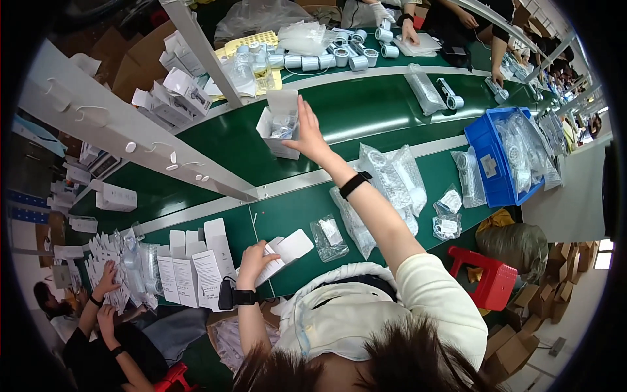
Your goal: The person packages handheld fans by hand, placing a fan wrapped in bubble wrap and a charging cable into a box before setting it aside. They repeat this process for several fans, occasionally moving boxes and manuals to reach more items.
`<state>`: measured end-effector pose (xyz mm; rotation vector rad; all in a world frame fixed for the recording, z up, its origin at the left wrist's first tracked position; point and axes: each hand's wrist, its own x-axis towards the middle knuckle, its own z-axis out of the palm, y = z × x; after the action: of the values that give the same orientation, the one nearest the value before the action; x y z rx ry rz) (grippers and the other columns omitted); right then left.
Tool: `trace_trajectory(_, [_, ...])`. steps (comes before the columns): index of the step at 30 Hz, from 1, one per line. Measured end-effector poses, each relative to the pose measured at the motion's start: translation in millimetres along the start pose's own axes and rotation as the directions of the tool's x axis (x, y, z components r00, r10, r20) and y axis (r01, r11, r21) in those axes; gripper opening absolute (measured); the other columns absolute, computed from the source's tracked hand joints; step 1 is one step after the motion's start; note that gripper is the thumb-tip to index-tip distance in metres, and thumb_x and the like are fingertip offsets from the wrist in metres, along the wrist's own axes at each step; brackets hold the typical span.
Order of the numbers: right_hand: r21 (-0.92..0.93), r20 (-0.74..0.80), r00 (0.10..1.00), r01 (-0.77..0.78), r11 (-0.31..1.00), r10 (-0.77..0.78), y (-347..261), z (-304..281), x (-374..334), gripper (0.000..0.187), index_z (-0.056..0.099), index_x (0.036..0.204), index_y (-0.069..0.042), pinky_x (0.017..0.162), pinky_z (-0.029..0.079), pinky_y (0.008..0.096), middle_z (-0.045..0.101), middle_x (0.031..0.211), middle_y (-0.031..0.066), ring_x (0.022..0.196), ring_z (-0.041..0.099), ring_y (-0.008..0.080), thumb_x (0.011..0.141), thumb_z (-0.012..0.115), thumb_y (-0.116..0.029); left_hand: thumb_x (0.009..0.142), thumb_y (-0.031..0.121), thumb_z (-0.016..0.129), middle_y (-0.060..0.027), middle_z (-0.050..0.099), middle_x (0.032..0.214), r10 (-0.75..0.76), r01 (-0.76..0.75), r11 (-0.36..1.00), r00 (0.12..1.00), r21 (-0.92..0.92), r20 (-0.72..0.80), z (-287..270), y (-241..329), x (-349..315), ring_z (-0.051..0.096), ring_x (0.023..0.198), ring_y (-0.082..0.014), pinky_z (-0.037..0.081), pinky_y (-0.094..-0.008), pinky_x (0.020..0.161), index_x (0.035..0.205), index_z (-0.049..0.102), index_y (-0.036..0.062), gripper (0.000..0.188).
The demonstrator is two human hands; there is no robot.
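My right hand [309, 134] reaches far forward over the green belt, its fingers stretched out and its thumb apart. It lies against the right side of an open white carton [279, 145], whose lid flap stands up. Clear-wrapped contents show inside that carton. Close to my body, my left hand [255, 264] has its fingers over a second white carton [292, 249] with its flap folded out. That carton lies tilted at the green table's near edge, and its inside cannot be made out. Several upright white cartons [206, 274] stand left of my left hand.
Bubble-wrapped items [385, 183] and small bagged parts [329, 238] lie on the table [287, 212]. A blue bin [491, 160] holds more wrapped items at right. A metal post [215, 173] rises at left. Co-workers' hands [408, 32] are across the belt and at left.
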<state>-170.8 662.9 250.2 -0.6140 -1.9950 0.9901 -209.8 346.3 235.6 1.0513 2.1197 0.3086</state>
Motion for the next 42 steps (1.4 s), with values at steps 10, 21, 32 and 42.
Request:
trace_trajectory(10, [-0.885,0.215,0.533,-0.248,0.394,0.818,17.2,-171.8,-112.4,0.065,0.039,0.118,0.0,0.072,0.048,0.0383,0.056,0.096,0.0175,0.084,0.057,0.033,0.066,0.067,-0.026,0.063,0.038,0.074,-0.0201,0.051,0.109,0.03,-0.307,0.727,0.908,-0.614,-0.418,4.9,30.5,-25.0,0.054,0.093,-0.0268,0.043,-0.0374,0.08,0.099,0.044,-0.0009,0.061])
trace_trajectory(21, [-0.516,0.179,0.909,-0.24,0.822,0.378,-50.8,-227.7,-135.3,0.044,0.053,0.106,-0.005,0.068,0.046,0.0351,0.057,0.093,0.0195,0.079,0.057,0.034,0.063,0.062,-0.008,0.06,0.022,0.078,-0.0228,0.037,0.124,0.36,-0.595,0.8,0.588,-0.085,-0.725,23.3,70.7,22.8,0.045,0.108,-0.0358,0.039,-0.0413,0.087,0.11,0.034,0.0118,0.068])
trace_trajectory(32, [0.152,0.132,0.908,-0.416,0.897,0.398,-141.0,-231.7,-87.2,0.026,0.058,0.088,0.003,0.07,0.041,0.022,0.06,0.089,0.0074,0.077,0.054,0.0141,0.063,0.056,-0.004,0.057,0.02,0.081,-0.0218,0.043,0.118,0.246,-0.646,0.697,0.623,-0.311,-0.743,33.1,100.2,42.7,0.052,0.098,-0.0336,0.044,-0.0374,0.08,0.105,0.029,0.0071,0.072])
trace_trajectory(42, [-0.405,0.54,0.841,0.288,0.867,-0.027,-144.7,-101.9,-72.1,0.019,0.06,0.08,-0.007,0.059,0.047,0.0369,0.054,0.078,0.0103,0.074,0.057,0.028,0.064,0.057,-0.016,0.054,0.021,0.082,-0.0191,0.046,0.1,0.195,-0.577,0.779,0.594,-0.244,-0.78,36.9,96.8,35.9,0.053,0.088,-0.0347,0.045,-0.0408,0.074,0.103,0.023,0.0059,0.079])
